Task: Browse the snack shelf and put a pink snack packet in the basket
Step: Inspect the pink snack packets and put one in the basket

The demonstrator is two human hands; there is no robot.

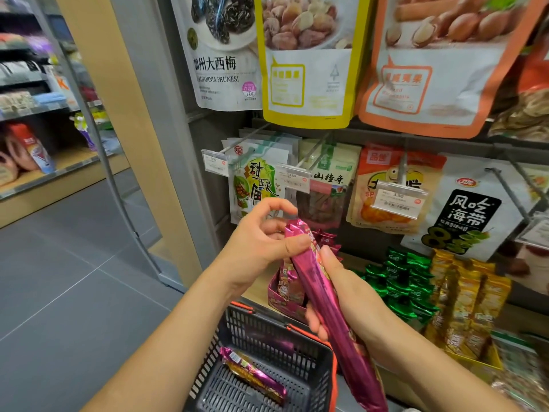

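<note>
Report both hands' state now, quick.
Left hand: pinches the top end of the pink snack packet.
Right hand: grips the same packet mid-length.

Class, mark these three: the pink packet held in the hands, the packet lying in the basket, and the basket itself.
held pink packet (pixel 318 286): head view, its bare middle stretch.
packet in the basket (pixel 252 374): head view, middle of its wrapper.
basket (pixel 261 325): head view, its mesh back wall.

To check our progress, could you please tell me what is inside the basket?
One pink snack packet lies on the floor of the basket, toward its left side. The left forearm covers the near left corner, so that part cannot be seen.
</note>
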